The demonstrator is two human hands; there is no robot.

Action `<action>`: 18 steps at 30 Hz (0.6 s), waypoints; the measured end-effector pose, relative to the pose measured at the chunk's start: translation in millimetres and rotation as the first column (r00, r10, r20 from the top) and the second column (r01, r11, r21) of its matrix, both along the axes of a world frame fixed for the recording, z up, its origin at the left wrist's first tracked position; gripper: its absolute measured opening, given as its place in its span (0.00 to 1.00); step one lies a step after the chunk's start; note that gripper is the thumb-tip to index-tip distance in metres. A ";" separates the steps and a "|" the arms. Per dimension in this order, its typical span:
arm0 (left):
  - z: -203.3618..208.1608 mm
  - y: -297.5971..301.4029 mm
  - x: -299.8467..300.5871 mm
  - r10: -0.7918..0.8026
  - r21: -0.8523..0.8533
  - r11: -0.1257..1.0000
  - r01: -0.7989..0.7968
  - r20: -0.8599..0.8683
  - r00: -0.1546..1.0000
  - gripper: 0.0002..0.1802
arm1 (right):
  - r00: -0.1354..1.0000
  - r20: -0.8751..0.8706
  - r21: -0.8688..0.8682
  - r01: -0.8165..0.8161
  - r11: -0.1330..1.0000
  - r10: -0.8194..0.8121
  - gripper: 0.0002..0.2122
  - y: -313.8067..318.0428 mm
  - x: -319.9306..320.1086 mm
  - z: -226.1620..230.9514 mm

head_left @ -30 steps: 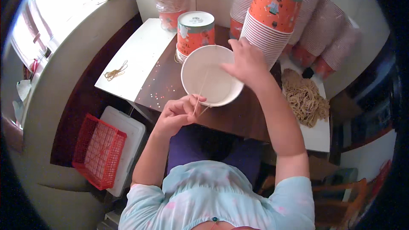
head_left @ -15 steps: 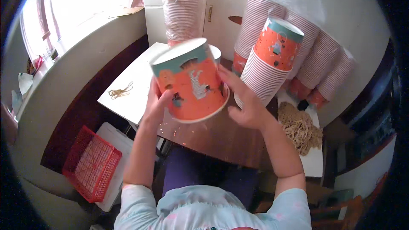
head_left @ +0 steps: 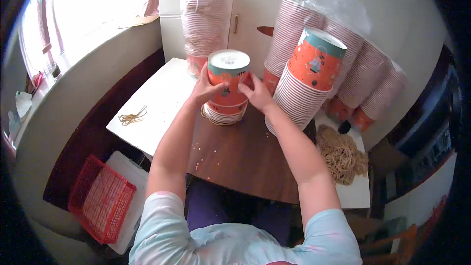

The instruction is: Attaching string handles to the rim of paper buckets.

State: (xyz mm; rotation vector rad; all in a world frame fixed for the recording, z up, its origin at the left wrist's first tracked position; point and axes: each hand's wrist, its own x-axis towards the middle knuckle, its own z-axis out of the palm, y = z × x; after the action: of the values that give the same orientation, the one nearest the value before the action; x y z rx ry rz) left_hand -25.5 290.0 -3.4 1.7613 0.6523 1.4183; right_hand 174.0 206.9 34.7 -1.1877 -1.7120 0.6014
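An orange paper tub (head_left: 228, 81) with a teal band stands upside down on a short stack of like tubs (head_left: 223, 114) on the brown table (head_left: 235, 154). My left hand (head_left: 205, 88) grips its left side and my right hand (head_left: 255, 93) presses its right side. Just to the right leans a taller stack of tubs (head_left: 304, 88) with an orange tub on top.
Wrapped tub stacks stand at the back (head_left: 203, 24) and back right (head_left: 365, 76). A heap of rubber bands (head_left: 341, 152) lies on a white board at right; a few bands (head_left: 132, 116) lie on the white board at left. A red basket (head_left: 100, 203) sits on the floor.
A second ago I held the tub mouth-up near me with a rubber band at its rim. I turned it over, carried it away from me and set it on the short stack.
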 end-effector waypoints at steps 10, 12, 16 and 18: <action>-28.7 -38.4 11.7 0.537 0.393 0.808 -0.440 -0.183 0.823 0.54 | 0.699 0.400 0.665 0.224 0.713 -0.592 0.14 -90.0 25.0 89.8; 15.6 -72.7 32.1 0.564 0.486 0.740 -0.464 -0.073 0.823 0.48 | 0.496 0.284 0.899 0.158 0.407 -0.820 0.15 -114.5 52.9 151.1; 66.6 -120.4 104.8 0.187 0.244 0.957 -0.155 -0.112 0.976 0.45 | 0.267 0.417 0.849 0.226 0.477 -0.869 0.19 -106.6 104.9 189.0; 96.1 -147.7 136.4 -0.153 -0.061 0.987 0.149 -0.057 0.987 0.51 | 0.239 0.581 0.703 0.335 0.627 -0.778 0.20 -98.9 119.1 188.7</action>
State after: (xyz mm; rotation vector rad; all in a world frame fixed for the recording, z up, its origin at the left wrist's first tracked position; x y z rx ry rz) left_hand 110.9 142.3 92.7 1.7768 0.5729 1.2357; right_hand 293.1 108.0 223.4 -1.7803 -1.7658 -1.0682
